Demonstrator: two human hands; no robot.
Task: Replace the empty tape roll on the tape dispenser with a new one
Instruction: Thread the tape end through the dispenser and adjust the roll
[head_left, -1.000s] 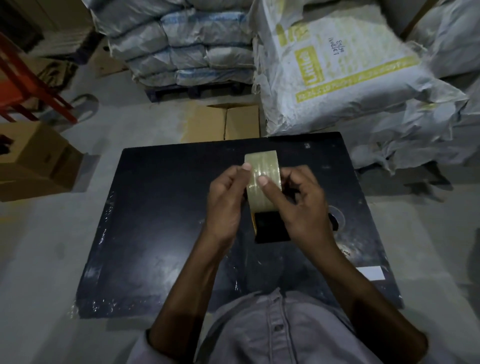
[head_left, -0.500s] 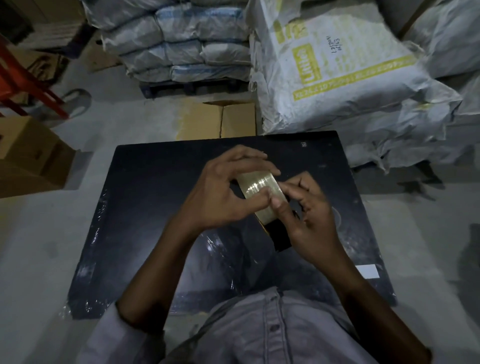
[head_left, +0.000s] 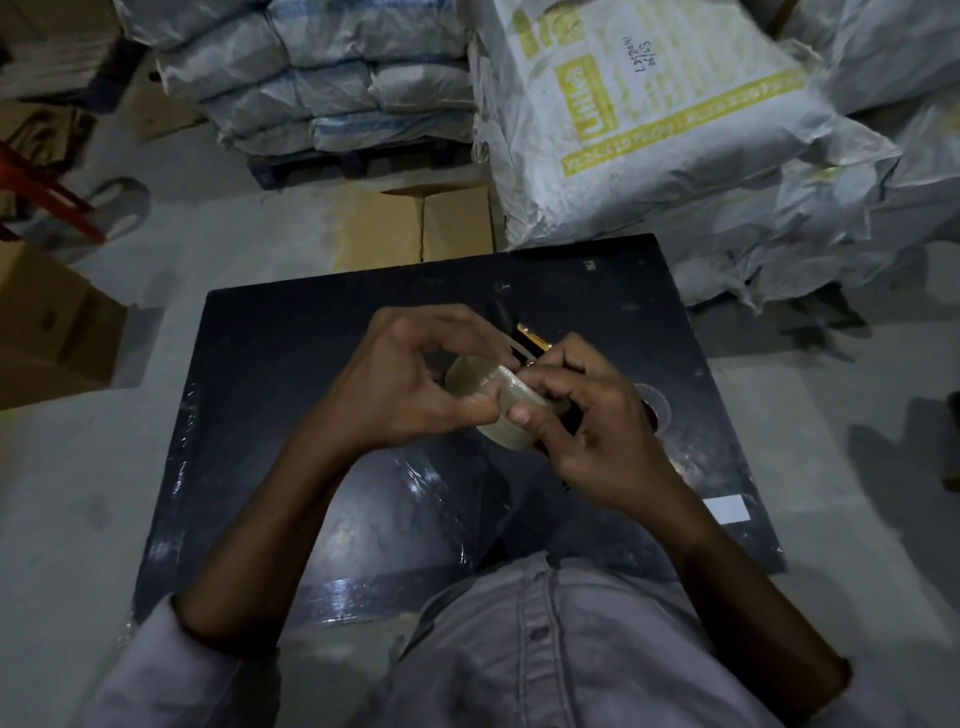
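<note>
While the black tabletop (head_left: 291, 395) lies wrapped in glossy film, the tape roll (head_left: 485, 397) is pinched above its centre by the left hand (head_left: 410, 387) and the right hand (head_left: 602, 436), with the tape dispenser (head_left: 530, 340) seen just beyond at one o'clock. Sacks (head_left: 649, 135) are stacked at twelve and a carton (head_left: 47, 332) at nine.

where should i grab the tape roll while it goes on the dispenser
Probably by the curved outer band of the tape roll, pinched between thumb and fingers, coming from the left. The band faces up and lies bare on that side, while the dispenser and the right hand crowd its right side. The left hand grips it this way.
</note>
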